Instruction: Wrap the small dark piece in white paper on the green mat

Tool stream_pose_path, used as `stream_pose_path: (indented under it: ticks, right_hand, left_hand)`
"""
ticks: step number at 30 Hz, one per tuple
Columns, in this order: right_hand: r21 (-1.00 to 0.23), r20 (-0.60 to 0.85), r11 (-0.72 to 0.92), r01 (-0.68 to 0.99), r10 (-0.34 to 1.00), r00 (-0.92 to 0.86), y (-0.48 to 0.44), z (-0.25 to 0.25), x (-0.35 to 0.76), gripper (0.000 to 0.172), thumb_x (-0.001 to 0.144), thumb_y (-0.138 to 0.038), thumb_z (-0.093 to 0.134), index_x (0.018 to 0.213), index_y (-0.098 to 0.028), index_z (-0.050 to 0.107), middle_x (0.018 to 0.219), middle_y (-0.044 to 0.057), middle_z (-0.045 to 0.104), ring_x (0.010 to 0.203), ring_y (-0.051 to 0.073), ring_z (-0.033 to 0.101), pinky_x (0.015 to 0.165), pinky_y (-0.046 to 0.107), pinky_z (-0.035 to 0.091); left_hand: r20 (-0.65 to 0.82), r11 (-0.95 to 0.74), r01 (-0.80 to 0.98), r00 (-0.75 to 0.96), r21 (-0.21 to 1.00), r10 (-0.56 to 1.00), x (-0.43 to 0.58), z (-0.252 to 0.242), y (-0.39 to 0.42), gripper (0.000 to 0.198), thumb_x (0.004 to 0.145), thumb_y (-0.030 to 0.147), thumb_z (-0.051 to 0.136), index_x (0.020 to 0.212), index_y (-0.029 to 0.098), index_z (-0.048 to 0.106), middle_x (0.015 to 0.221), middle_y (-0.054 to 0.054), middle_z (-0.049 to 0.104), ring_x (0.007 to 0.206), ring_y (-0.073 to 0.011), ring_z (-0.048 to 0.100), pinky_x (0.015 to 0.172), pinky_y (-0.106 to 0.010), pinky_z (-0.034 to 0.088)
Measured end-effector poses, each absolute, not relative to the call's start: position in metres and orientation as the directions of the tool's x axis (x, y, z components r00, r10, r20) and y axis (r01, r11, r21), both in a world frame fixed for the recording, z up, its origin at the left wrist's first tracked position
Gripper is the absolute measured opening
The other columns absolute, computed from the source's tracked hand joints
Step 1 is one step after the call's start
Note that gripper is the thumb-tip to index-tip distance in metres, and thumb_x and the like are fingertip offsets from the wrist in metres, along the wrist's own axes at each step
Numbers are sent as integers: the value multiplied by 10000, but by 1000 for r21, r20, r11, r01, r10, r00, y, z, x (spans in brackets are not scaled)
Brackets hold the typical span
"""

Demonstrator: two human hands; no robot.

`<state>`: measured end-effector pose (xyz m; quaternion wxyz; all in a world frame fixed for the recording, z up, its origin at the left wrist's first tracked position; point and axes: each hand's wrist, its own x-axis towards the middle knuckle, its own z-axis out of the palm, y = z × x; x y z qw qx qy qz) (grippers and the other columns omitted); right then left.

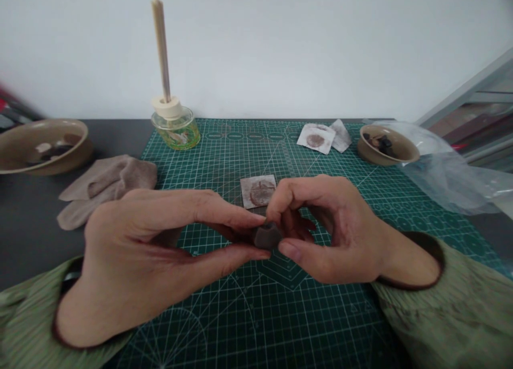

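A small dark grey-brown piece (267,236) is held between both hands above the green cutting mat. My left hand (160,246) pinches it from the left, between thumb and fingers. From the right, my right hand (332,230) has its thumb and bent forefinger on the piece's edge. Its other fingers curl behind and are partly hidden. Just beyond the hands, a square stained paper (258,191) with a round brown mark lies on the mat.
At the left are a tan bowl (76,158) of dark pieces and a folded brown cloth (120,177). A reed diffuser (176,128) stands at the back. Stained papers (316,138), a smaller bowl (385,158) and clear plastic (449,177) lie back right on the mat (224,326).
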<state>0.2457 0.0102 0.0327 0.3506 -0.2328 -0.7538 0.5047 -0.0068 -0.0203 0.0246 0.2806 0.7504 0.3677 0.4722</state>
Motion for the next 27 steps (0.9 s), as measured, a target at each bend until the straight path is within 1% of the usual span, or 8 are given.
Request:
stream_pose_path:
  ticks: [5, 9, 12, 14, 18, 23, 25, 27]
  right_hand:
    - [-932, 289, 361, -22, 706, -647, 10, 32, 245, 211, 804, -36, 844, 905, -179, 725, 706, -76, 660, 547, 57, 590, 494, 156, 459]
    - [-935, 283, 354, -19, 714, -640, 10, 34, 244, 212, 801, -38, 852, 902, -179, 730, 701, -75, 660, 549, 61, 593, 495, 159, 463]
    - [-932, 280, 362, -2, 718, -638, 10, 34, 245, 202, 810, -38, 843, 901, -178, 729, 704, -72, 659, 549, 63, 595, 497, 161, 468]
    - [-932, 280, 363, 0, 716, -639, 9, 34, 245, 208, 809, -37, 849, 904, -180, 731, 705, -73, 657, 548, 63, 592, 495, 163, 466]
    - [-931, 289, 365, -20, 704, -648, 11, 34, 245, 225, 803, -43, 879, 900, -180, 730, 707, -76, 652, 543, 62, 583, 490, 165, 455]
    - [-933, 278, 359, -10, 704, -654, 14, 36, 242, 238, 892, -143, 936, 829, -179, 710, 712, -80, 614, 535, 49, 541, 474, 169, 399]
    - [-928, 280, 373, 2, 700, -657, 14, 37, 243, 240, 923, -154, 926, 830, -179, 706, 713, -82, 606, 540, 48, 527, 479, 175, 380]
    - [-918, 286, 395, 20, 697, -657, 14, 37, 244, 201, 948, -151, 886, 852, -178, 711, 715, -76, 622, 551, 54, 528, 495, 186, 381]
  left_hand:
    - [510, -588, 304, 301, 750, 806, -9, 25, -20, 210, 914, 293, 1009, 1074, 401, 924, 921, 62, 920, 680, -208, 859, 674, -323, 790]
    - [503, -586, 284, 315, 759, 805, -9, 25, -21, 257, 912, 251, 1011, 1102, 393, 913, 958, 66, 927, 728, -205, 874, 711, -309, 791]
    - [513, -596, 270, 320, 756, 796, -9, 25, -21, 259, 929, 211, 990, 1104, 384, 911, 957, 66, 927, 744, -198, 878, 706, -287, 783]
    - [521, -603, 275, 319, 748, 792, -9, 25, -21, 261, 934, 200, 980, 1101, 389, 911, 952, 62, 926, 737, -203, 876, 692, -294, 782]
    - [520, -606, 311, 318, 732, 792, -9, 24, -20, 231, 945, 241, 970, 1097, 404, 909, 960, 60, 926, 720, -209, 868, 697, -316, 785]
    - [521, -632, 305, 373, 712, 768, -9, 24, -18, 287, 941, 252, 966, 1149, 439, 902, 983, 74, 927, 688, -199, 856, 650, -298, 758]
    - [516, -628, 303, 375, 717, 770, -10, 25, -18, 304, 936, 245, 965, 1152, 449, 903, 974, 79, 925, 663, -196, 847, 634, -299, 753]
    - [517, -623, 295, 367, 724, 774, -10, 26, -18, 299, 938, 239, 962, 1150, 443, 906, 976, 77, 927, 667, -196, 849, 639, -301, 755]
